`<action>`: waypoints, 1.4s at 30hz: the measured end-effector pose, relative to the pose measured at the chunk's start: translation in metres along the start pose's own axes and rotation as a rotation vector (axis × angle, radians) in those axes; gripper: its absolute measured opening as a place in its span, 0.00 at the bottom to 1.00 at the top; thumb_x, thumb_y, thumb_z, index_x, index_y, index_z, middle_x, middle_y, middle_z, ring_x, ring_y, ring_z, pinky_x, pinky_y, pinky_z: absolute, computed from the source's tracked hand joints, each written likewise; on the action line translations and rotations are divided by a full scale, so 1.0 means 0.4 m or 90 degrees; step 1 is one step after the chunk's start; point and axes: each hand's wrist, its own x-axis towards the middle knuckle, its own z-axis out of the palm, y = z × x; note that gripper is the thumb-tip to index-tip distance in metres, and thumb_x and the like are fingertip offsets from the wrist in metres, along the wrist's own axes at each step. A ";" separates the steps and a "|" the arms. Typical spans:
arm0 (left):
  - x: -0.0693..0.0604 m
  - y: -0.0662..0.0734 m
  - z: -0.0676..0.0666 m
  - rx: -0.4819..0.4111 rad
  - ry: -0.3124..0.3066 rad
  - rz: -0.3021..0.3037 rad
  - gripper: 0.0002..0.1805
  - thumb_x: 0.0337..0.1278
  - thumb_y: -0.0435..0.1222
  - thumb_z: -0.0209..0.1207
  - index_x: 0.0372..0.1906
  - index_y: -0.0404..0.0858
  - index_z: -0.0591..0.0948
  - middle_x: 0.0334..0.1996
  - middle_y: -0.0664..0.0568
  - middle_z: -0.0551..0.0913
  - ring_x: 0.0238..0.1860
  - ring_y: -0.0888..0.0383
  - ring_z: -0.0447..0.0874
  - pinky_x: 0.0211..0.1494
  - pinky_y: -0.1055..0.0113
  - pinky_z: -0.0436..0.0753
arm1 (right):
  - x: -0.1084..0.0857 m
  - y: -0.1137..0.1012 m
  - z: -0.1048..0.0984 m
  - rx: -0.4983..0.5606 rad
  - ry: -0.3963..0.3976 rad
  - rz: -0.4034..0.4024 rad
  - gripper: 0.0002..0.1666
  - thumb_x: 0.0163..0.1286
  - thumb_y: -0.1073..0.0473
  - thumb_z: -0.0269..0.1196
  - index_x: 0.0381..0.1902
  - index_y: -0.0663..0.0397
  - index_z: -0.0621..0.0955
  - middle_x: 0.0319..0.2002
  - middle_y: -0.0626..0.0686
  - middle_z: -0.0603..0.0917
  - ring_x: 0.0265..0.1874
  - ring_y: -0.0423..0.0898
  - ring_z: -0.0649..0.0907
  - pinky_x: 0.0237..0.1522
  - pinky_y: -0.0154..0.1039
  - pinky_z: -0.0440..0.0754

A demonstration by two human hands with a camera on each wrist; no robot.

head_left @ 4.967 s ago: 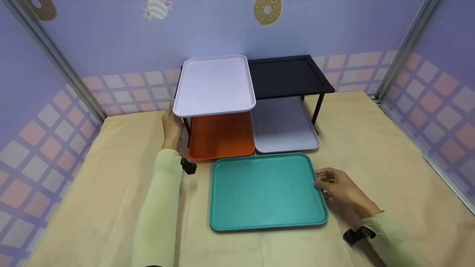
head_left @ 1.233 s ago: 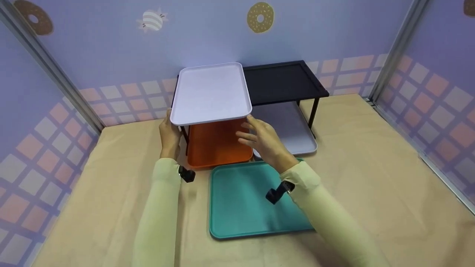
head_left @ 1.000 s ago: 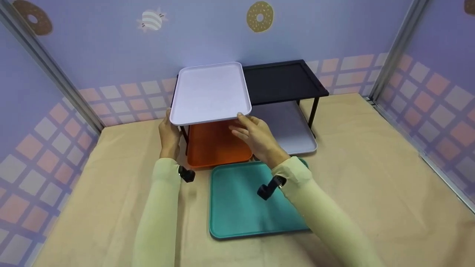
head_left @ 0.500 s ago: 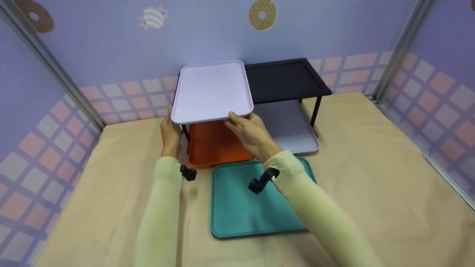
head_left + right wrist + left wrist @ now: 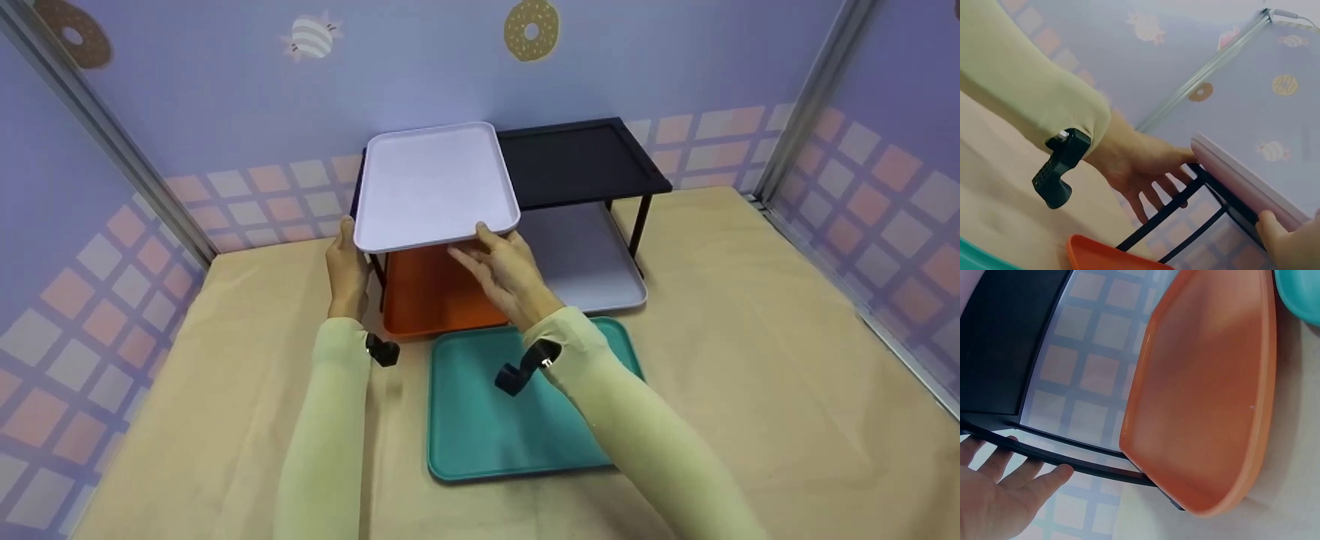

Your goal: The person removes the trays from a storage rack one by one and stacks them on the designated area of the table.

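A white tray [image 5: 439, 184] lies on the left part of a black rack [image 5: 577, 161], its front edge overhanging. My right hand [image 5: 510, 277] pinches the front rim near the right corner, thumb on top. In the right wrist view this hand [image 5: 1294, 242] shows only partly. At the rack's left side, my left hand [image 5: 347, 274] stands upright by the tray's front-left corner. Its fingers extend along the black side frame in the left wrist view, where the hand [image 5: 1002, 495] touches the frame. The right wrist view shows the left thumb at the tray's end.
Under the rack lie an orange tray [image 5: 431, 292] on the left and a second white tray [image 5: 585, 262] on the right. A turquoise tray [image 5: 480, 420] lies in front, partly below my right forearm. Patterned walls enclose the cloth-covered table [image 5: 750, 337].
My right hand has left the turquoise tray's right edge and taken hold of the upper white tray's front rim. That tray has shifted slightly right on the rack. My left hand has stayed beside it.
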 end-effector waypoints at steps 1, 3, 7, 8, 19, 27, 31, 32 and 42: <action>0.000 -0.001 0.001 -0.002 0.002 -0.005 0.34 0.79 0.58 0.42 0.70 0.37 0.76 0.71 0.45 0.74 0.72 0.53 0.69 0.74 0.46 0.68 | -0.001 -0.001 -0.003 0.001 0.001 -0.006 0.24 0.82 0.63 0.52 0.72 0.56 0.66 0.66 0.62 0.74 0.65 0.58 0.76 0.65 0.53 0.76; 0.000 0.000 0.003 0.002 0.005 -0.015 0.35 0.79 0.58 0.43 0.72 0.37 0.74 0.72 0.45 0.73 0.72 0.53 0.69 0.74 0.50 0.70 | -0.004 -0.003 -0.009 0.004 0.000 -0.021 0.24 0.83 0.62 0.50 0.72 0.56 0.65 0.66 0.63 0.74 0.65 0.59 0.77 0.65 0.54 0.76; 0.003 0.003 0.006 0.028 0.007 -0.027 0.35 0.80 0.57 0.41 0.77 0.40 0.66 0.74 0.44 0.70 0.72 0.51 0.70 0.71 0.54 0.73 | -0.009 -0.011 -0.023 0.011 -0.006 -0.062 0.24 0.82 0.65 0.51 0.72 0.58 0.63 0.66 0.64 0.73 0.66 0.59 0.77 0.66 0.55 0.75; 0.003 0.004 0.007 0.028 0.008 -0.029 0.35 0.80 0.57 0.40 0.78 0.40 0.65 0.74 0.43 0.70 0.71 0.49 0.71 0.70 0.54 0.74 | -0.010 -0.013 -0.026 0.011 -0.007 -0.072 0.24 0.82 0.66 0.51 0.72 0.59 0.63 0.66 0.64 0.73 0.66 0.59 0.77 0.66 0.56 0.75; 0.002 0.004 0.001 0.049 -0.014 -0.018 0.37 0.80 0.59 0.39 0.80 0.42 0.60 0.78 0.44 0.62 0.76 0.46 0.65 0.74 0.52 0.69 | -0.020 -0.039 -0.052 -0.020 0.006 -0.138 0.25 0.84 0.62 0.48 0.73 0.57 0.60 0.68 0.63 0.73 0.65 0.58 0.77 0.66 0.55 0.75; 0.004 0.003 0.002 0.046 -0.014 -0.016 0.37 0.79 0.60 0.39 0.80 0.43 0.60 0.78 0.44 0.63 0.75 0.47 0.66 0.73 0.53 0.71 | -0.028 -0.060 -0.096 -0.032 0.013 -0.157 0.23 0.85 0.60 0.46 0.72 0.62 0.61 0.64 0.65 0.75 0.57 0.56 0.81 0.63 0.58 0.77; 0.004 0.000 0.002 0.052 -0.011 -0.014 0.37 0.80 0.59 0.39 0.80 0.42 0.60 0.77 0.43 0.64 0.73 0.45 0.68 0.71 0.53 0.72 | -0.035 -0.073 -0.116 -0.057 0.015 -0.174 0.21 0.85 0.60 0.45 0.69 0.62 0.62 0.57 0.61 0.77 0.48 0.51 0.84 0.53 0.52 0.84; 0.004 0.000 0.002 0.054 -0.011 -0.013 0.37 0.80 0.59 0.39 0.80 0.42 0.61 0.77 0.43 0.65 0.73 0.45 0.68 0.71 0.53 0.73 | -0.036 -0.076 -0.119 -0.061 0.015 -0.178 0.20 0.85 0.60 0.45 0.68 0.62 0.63 0.56 0.60 0.78 0.46 0.50 0.84 0.50 0.51 0.85; 0.002 0.003 0.001 0.063 -0.020 -0.004 0.38 0.80 0.60 0.38 0.80 0.41 0.60 0.77 0.42 0.64 0.74 0.45 0.67 0.73 0.51 0.71 | -0.052 -0.107 -0.153 -0.065 -0.017 -0.199 0.18 0.85 0.59 0.44 0.65 0.62 0.64 0.56 0.57 0.76 0.48 0.49 0.84 0.46 0.49 0.86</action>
